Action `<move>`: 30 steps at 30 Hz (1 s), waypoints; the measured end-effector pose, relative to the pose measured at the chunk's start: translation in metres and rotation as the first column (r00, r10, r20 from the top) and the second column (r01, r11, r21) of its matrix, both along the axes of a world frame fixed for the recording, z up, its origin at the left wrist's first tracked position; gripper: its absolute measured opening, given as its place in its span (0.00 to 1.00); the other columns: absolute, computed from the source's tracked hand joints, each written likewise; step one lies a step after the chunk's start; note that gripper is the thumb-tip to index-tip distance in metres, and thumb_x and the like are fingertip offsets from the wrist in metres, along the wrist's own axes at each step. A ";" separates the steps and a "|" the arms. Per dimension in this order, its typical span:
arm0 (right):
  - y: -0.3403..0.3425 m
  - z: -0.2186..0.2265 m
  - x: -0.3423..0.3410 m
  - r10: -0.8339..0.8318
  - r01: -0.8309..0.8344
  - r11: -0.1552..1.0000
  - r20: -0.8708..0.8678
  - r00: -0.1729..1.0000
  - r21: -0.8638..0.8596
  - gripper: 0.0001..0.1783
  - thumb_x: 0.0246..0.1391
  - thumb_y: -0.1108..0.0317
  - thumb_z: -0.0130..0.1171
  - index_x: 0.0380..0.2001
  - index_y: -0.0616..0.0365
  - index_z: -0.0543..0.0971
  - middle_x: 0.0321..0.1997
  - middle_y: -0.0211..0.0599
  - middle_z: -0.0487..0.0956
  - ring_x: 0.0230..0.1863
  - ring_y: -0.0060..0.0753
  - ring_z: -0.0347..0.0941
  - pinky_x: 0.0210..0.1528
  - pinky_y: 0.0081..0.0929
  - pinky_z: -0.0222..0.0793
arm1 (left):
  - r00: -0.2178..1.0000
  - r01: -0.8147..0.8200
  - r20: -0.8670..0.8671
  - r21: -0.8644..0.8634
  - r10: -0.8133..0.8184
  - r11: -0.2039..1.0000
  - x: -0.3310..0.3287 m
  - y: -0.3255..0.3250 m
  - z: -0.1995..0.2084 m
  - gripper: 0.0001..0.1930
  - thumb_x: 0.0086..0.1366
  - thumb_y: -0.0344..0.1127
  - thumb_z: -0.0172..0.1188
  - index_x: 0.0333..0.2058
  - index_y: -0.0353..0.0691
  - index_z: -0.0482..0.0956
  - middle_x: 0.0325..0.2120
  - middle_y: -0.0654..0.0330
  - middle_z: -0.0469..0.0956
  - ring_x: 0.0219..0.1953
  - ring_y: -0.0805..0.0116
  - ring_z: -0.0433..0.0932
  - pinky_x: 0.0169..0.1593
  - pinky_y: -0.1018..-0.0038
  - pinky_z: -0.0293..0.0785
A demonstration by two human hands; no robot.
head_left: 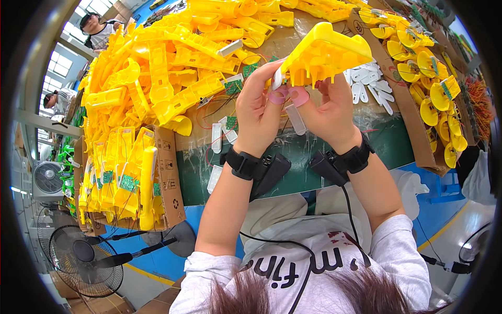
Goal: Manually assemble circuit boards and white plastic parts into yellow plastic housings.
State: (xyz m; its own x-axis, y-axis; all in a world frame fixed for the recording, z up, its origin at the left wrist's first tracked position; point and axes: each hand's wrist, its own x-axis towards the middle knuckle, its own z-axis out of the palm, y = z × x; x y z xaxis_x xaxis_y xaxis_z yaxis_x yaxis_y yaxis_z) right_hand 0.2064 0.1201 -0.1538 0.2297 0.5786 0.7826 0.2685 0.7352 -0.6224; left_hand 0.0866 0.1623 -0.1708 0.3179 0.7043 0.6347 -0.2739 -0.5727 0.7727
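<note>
A yellow plastic housing half (327, 49), with pegs along its inner side, is held up over the table between my two hands. My left hand (256, 107) grips its left end, and a small white plastic piece (277, 78) shows by those fingers. My right hand (333, 110) closes round the near side; the shell hides some of its fingertips. Both thumbs wear pink finger cots and meet below the shell. Under my hands lies a white plastic strip (296, 119). Left of my left hand are a green circuit board (233, 87) and more white strips (216, 138).
Yellow housings (162, 73) heap across the table's left and far side. A cardboard box (168, 180) of housings with boards stands left; another box (400, 89) holds round yellow parts at right. White strips (368, 78) pile beyond my right hand. A fan (83, 256) stands lower left.
</note>
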 end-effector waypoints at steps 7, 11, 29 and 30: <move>-0.001 0.002 -0.002 -0.063 0.066 0.996 0.052 0.997 -0.062 0.16 0.43 0.72 0.56 0.39 0.59 0.70 0.34 0.34 0.75 0.35 0.28 0.74 0.37 0.24 0.71 | 0.999 -0.033 0.007 -0.019 0.033 0.999 0.002 0.000 -0.002 0.14 0.59 0.28 0.49 0.44 0.33 0.67 0.38 0.58 0.70 0.40 0.72 0.69 0.45 0.77 0.65; 0.006 0.001 -0.002 -0.049 0.046 0.989 -0.019 0.999 -0.138 0.14 0.45 0.71 0.55 0.38 0.58 0.70 0.32 0.30 0.75 0.33 0.24 0.73 0.36 0.21 0.70 | 1.000 -0.008 0.028 -0.096 0.011 0.995 0.007 0.001 -0.002 0.14 0.60 0.29 0.48 0.45 0.33 0.66 0.39 0.59 0.70 0.40 0.75 0.69 0.44 0.79 0.65; 0.012 -0.005 0.012 0.304 -0.443 0.804 -0.367 0.879 -0.395 0.15 0.57 0.61 0.46 0.34 0.65 0.73 0.28 0.33 0.75 0.31 0.20 0.71 0.37 0.15 0.66 | 0.806 0.497 0.576 -0.536 -0.135 0.682 -0.013 0.008 0.024 0.23 0.62 0.46 0.38 0.48 0.36 0.64 0.39 0.52 0.71 0.46 0.57 0.69 0.51 0.63 0.64; 0.012 -0.005 0.019 0.306 -0.444 0.805 -0.367 0.879 -0.394 0.15 0.57 0.61 0.46 0.34 0.65 0.73 0.28 0.33 0.75 0.31 0.20 0.71 0.37 0.15 0.66 | 0.776 0.479 0.629 -0.542 -0.044 0.690 -0.013 0.010 0.024 0.22 0.62 0.46 0.38 0.48 0.36 0.63 0.38 0.53 0.71 0.46 0.56 0.69 0.51 0.62 0.64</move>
State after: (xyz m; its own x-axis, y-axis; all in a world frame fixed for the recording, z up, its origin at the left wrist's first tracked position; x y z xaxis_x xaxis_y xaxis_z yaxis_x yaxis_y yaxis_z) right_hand 0.2250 0.1319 -0.1592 0.0817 0.9341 0.3476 -0.1997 0.3570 -0.9125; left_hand 0.0735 0.1719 -0.1467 0.3239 0.9304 0.1716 -0.8036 0.1748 0.5689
